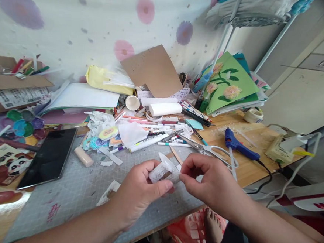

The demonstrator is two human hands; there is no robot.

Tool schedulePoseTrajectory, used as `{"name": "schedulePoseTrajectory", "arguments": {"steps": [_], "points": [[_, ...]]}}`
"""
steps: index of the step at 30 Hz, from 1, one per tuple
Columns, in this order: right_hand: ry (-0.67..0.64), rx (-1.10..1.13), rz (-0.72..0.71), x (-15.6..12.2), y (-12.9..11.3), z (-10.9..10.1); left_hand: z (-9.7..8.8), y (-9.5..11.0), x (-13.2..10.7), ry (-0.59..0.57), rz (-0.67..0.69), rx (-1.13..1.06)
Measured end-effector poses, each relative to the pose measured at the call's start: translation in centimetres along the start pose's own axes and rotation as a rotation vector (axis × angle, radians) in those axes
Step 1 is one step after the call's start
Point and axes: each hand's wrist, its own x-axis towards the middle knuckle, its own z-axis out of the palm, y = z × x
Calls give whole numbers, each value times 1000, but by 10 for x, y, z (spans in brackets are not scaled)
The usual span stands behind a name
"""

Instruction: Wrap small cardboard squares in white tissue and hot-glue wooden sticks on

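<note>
Over the front of a grey cutting mat point(72, 208), my left hand point(140, 188) is closed around a small white, bumpy-textured piece point(158, 172) with an opening in it and a pointed flap standing up. My right hand point(202, 176) pinches the right end of the same piece between thumb and fingertips. The material looks like tissue or textured paper; I cannot tell which. A scrap of similar white bumpy material point(109, 192) lies on the mat, partly behind my left wrist. Scissors point(204, 148) rest just beyond my right hand.
A blue glue gun point(240, 144) with a black cord lies at the right, near a power strip point(280, 150). A black phone point(50, 158) lies left. Several markers point(149, 141), white rolls point(165, 108) and paper scraps crowd the back. A cardboard box point(14, 89) stands far left.
</note>
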Motion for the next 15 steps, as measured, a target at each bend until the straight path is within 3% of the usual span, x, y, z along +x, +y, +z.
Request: {"name": "schedulePoseTrajectory", "arguments": {"steps": [6, 12, 15], "points": [[59, -67, -96, -5, -3, 7, 0, -1, 0, 69, 15, 130], [96, -86, -193, -8, -1, 13, -1, -3, 1, 100, 50, 111], [79, -1, -105, -7, 0, 13, 0, -4, 1, 80, 75, 49]]}}
